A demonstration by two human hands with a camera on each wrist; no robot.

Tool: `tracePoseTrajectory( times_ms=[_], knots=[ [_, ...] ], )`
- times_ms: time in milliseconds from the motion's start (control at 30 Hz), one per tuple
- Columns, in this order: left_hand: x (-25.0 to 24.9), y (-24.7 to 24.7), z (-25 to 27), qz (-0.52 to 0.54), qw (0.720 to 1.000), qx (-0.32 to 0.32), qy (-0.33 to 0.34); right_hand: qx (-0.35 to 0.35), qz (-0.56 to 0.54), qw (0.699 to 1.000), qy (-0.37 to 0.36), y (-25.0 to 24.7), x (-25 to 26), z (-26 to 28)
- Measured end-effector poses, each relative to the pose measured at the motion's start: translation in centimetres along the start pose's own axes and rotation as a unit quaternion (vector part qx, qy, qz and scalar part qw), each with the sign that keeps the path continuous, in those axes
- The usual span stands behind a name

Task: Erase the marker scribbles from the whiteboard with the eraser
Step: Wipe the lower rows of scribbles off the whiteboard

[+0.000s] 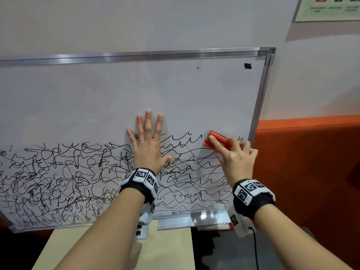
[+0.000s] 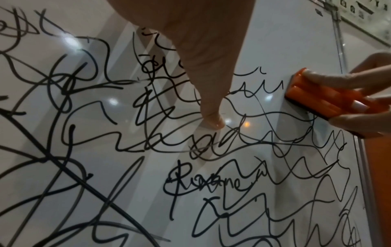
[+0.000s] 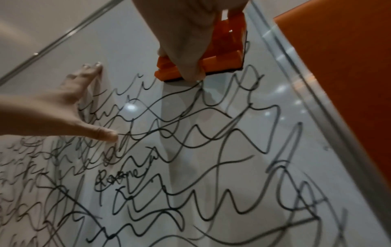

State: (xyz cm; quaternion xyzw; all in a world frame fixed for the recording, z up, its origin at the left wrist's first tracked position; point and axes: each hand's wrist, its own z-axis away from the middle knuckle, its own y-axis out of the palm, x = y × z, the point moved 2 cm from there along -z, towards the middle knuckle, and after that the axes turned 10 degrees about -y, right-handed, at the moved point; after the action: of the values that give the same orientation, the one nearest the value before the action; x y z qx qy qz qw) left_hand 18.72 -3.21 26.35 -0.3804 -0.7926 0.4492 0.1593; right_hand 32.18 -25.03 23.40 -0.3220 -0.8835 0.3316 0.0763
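A metal-framed whiteboard (image 1: 175,90) leans against the wall. Its upper half is wiped white; black marker scribbles (image 1: 64,178) cover the lower half. My right hand (image 1: 236,156) grips an orange eraser (image 1: 218,142) and presses it flat on the board near the right frame, at the top of the scribbles. The eraser (image 3: 220,55) shows a dark felt base against the board. My left hand (image 1: 149,141) lies flat on the board with fingers spread, left of the eraser. Its thumb (image 2: 209,107) touches the scribbled surface.
An orange padded surface (image 1: 307,164) stands right of the board. The metal marker tray (image 1: 192,219) runs along the board's bottom edge above a beige table (image 1: 116,250). A small black mark (image 1: 247,65) sits near the top right corner. A poster (image 1: 329,8) hangs on the wall.
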Motion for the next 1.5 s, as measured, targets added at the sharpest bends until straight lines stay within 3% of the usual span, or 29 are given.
tracePoseTrajectory(
  times_ms=[133, 533, 667, 1067, 1233, 1400, 1500],
  knots=[
    [0.1, 0.1, 0.0, 0.003, 1.000, -0.001, 0.001, 0.006, -0.003, 0.999, -0.033, 0.1, 1.7, -1.6],
    [0.0, 0.2, 0.1, -0.002, 1.000, -0.013, 0.001, 0.021, -0.037, 0.998, 0.043, 0.1, 2.4, -1.3],
    [0.0, 0.0, 0.2, -0.002, 1.000, -0.013, 0.000, 0.042, -0.048, 0.998, 0.026, 0.9, 3.8, 0.4],
    [-0.1, 0.0, 0.3, 0.004, 1.000, -0.011, -0.001, 0.037, -0.057, 0.997, 0.033, 0.9, 6.0, -1.5],
    [0.0, 0.0, 0.3, -0.001, 1.000, -0.011, 0.000, 0.062, -0.062, 0.996, 0.024, 1.4, 5.6, 1.1],
    [0.0, 0.3, 0.4, 0.001, 1.000, -0.013, 0.002, 0.006, -0.073, 0.996, 0.043, 0.1, 6.0, -2.7],
    [0.0, 0.1, 0.5, 0.000, 1.000, -0.010, 0.004, 0.008, -0.072, 0.997, 0.041, 0.4, 6.6, -2.6]
  ],
)
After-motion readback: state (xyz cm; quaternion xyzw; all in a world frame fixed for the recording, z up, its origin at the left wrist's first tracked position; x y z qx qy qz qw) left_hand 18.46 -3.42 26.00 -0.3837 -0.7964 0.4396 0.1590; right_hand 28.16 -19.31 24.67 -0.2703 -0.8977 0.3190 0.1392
